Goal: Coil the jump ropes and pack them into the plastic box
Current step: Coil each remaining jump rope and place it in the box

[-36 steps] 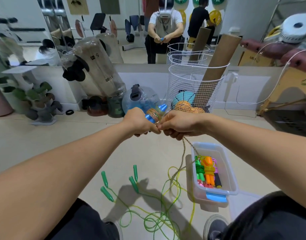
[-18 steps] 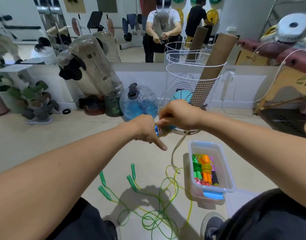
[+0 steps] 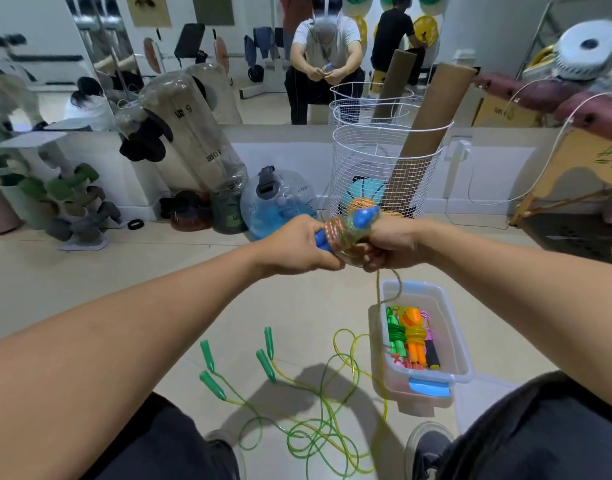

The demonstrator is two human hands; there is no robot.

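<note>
Ahead of you, a white wire basket (image 3: 384, 168) holds a cardboard tube (image 3: 424, 140) and a teal ball (image 3: 365, 192). Left of it sit a blue water jug (image 3: 276, 202), clear cylinders (image 3: 193, 133) and a dumbbell rack (image 3: 72, 209).

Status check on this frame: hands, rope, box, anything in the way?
Left hand grips blue handles; right hand holds the coiled rope, tail hanging. Plastic box open, part filled. Green ropes loose on floor, uncoiled.
</note>
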